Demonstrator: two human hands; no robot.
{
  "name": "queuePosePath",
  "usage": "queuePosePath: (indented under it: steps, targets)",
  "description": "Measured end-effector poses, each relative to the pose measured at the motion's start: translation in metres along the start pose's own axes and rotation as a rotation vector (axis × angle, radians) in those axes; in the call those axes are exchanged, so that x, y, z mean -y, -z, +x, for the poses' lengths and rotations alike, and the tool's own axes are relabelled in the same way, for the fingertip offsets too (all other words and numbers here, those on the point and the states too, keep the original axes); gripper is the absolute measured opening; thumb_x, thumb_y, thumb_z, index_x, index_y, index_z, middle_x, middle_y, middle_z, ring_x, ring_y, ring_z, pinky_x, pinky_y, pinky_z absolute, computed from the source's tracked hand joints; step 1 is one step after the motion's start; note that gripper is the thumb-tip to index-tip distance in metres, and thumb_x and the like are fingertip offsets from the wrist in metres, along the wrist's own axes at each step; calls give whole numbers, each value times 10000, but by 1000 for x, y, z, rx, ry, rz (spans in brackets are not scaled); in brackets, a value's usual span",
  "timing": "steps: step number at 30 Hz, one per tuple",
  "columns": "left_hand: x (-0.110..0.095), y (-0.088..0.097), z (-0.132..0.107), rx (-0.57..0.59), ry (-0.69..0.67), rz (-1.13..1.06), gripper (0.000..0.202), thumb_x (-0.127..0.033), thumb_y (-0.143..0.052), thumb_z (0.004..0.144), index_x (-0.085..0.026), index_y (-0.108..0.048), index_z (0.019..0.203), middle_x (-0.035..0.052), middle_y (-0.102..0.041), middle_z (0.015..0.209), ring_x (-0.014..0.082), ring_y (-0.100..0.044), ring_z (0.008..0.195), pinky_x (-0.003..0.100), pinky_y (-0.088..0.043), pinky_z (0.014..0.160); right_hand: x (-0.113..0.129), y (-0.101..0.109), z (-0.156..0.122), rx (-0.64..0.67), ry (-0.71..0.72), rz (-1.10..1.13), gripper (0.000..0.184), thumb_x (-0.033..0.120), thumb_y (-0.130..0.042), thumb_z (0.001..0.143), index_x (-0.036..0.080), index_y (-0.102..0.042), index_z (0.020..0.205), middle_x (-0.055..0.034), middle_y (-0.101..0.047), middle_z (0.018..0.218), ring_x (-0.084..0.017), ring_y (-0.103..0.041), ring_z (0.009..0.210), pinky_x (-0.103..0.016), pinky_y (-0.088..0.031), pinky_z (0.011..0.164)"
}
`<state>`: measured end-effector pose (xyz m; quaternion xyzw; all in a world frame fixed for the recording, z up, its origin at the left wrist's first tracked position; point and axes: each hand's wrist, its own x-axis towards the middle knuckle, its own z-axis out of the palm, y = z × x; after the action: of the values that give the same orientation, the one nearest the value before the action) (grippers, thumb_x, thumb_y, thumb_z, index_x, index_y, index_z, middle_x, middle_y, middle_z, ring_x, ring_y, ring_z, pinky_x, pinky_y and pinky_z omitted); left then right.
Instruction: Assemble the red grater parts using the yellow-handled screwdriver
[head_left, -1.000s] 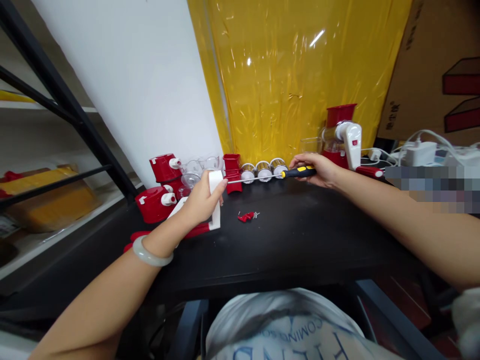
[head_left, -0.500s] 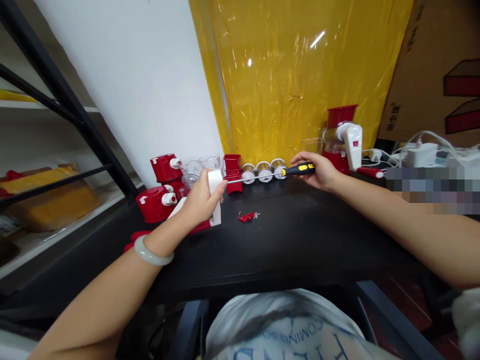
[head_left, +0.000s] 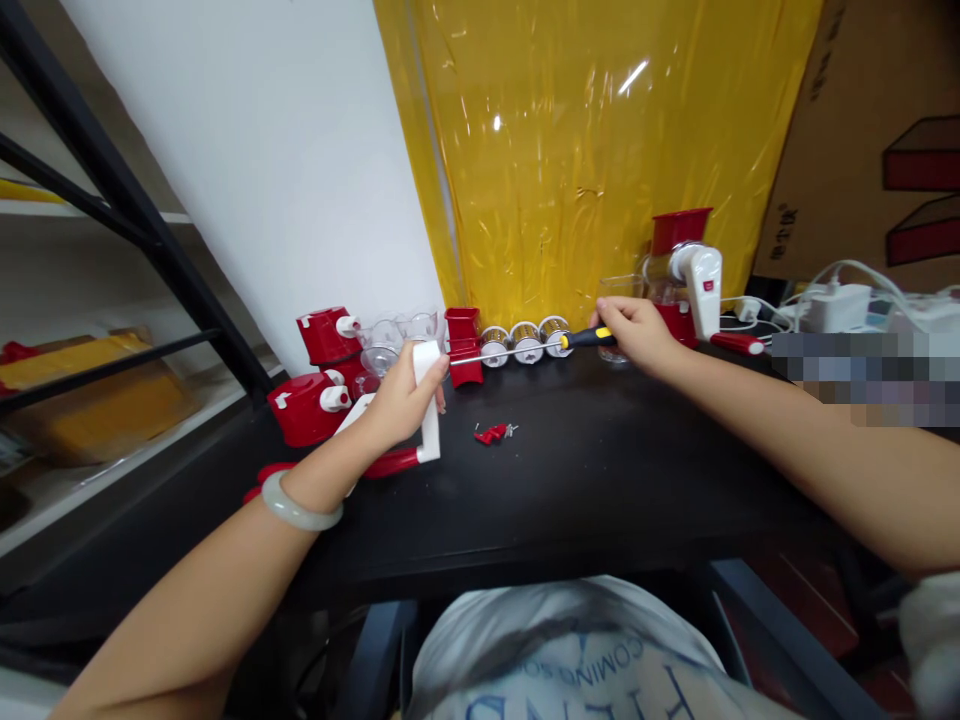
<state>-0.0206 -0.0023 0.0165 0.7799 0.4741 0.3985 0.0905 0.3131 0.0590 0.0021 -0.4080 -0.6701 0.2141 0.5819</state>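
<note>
A white-and-red handle part (head_left: 430, 425) is gripped upright on the black table (head_left: 600, 470) by the closed left hand (head_left: 401, 400), which half hides it. From 3 o'clock a screwdriver (head_left: 517, 352) is held to its top by the fisted right hand (head_left: 637, 330); the tip's seat cannot be made out.

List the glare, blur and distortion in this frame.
Head view: bright streaks of glare on the yellow plastic sheet; a pixelated patch masks the right edge; the wide lens stretches the left forearm and right forearm toward the corners; the screwdriver and table are sharp.
</note>
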Motion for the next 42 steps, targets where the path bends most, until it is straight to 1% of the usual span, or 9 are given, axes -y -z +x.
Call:
queuePosePath:
  steps: [5, 12, 21, 23, 26, 30, 34, 38, 42]
  targets:
    - [-4, -4, 1, 96, 224, -256, 442, -691, -460, 918, -252, -434, 869, -15, -606, 550, 219, -620, 487, 323, -479, 493, 4, 2, 0, -9, 63, -65, 436, 557, -552, 894, 200, -598, 648, 3, -522, 472, -122, -433, 418, -272, -325, 458]
    - [-7, -1, 4, 275, 443, -413, 626, -758, -428, 894, -201, -514, 619, 45, -594, 507, 175, -605, 474, 276, -494, 503, 8, 7, 1, -108, 303, -228, 431, 543, -528, 922, 224, -585, 638, -18, -569, 556, -165, -536, 550, -307, -408, 557]
    - [0, 0, 4, 400, 612, -660, 492, -687, -471, 926, -215, -546, 809, -13, -585, 547, 123, -537, 440, 226, -483, 471, 29, 17, -6, -131, 541, -356, 232, 347, -614, 860, 241, -563, 660, -19, -596, 618, -163, -539, 568, -334, -442, 606]
    - [-2, 0, 3, 407, 585, -597, 508, -700, -460, 921, -214, -532, 793, -8, -586, 541, 136, -557, 451, 240, -487, 480, 26, 14, -1, -173, 474, -238, 178, 337, -653, 834, 237, -563, 716, -18, -610, 669, -166, -562, 614, -328, -462, 621]
    - [-6, -3, 2, 372, 467, -460, 536, -739, -455, 899, -219, -496, 774, 6, -603, 542, 170, -598, 481, 278, -503, 514, 18, 9, 9, -181, 215, 20, 192, 375, -668, 837, 239, -544, 780, -10, -600, 689, -161, -573, 631, -303, -472, 595]
    - [-12, -9, -3, 265, 293, -319, 513, -758, -495, 872, -249, -436, 840, -6, -619, 557, 210, -619, 494, 324, -491, 512, 7, 8, 16, 11, -204, 263, 399, 590, -479, 939, 231, -536, 773, -20, -542, 568, -153, -508, 482, -275, -391, 449]
    - [-14, -8, -8, 119, 122, -73, 415, -673, -463, 943, -266, -407, 884, -9, -650, 591, 237, -644, 556, 358, -475, 585, -6, 9, 12, 196, -495, 208, 609, 767, -360, 917, 218, -557, 739, -14, -473, 430, -127, -361, 329, -259, -254, 355]
    - [-13, -5, -11, 59, 67, 93, 347, -601, -476, 969, -269, -416, 888, 1, -678, 651, 264, -667, 666, 383, -460, 690, -20, 7, 10, 318, -608, -4, 568, 681, -493, 924, 209, -530, 610, 16, -376, 346, -92, -261, 291, -248, -200, 328]
    - [-14, -5, -11, 61, 97, 53, 349, -576, -556, 935, -275, -407, 837, -15, -656, 622, 262, -649, 641, 377, -442, 684, -27, 5, 14, 278, -531, -134, 524, 500, -484, 985, 188, -540, 568, 9, -410, 354, -94, -331, 293, -236, -249, 331]
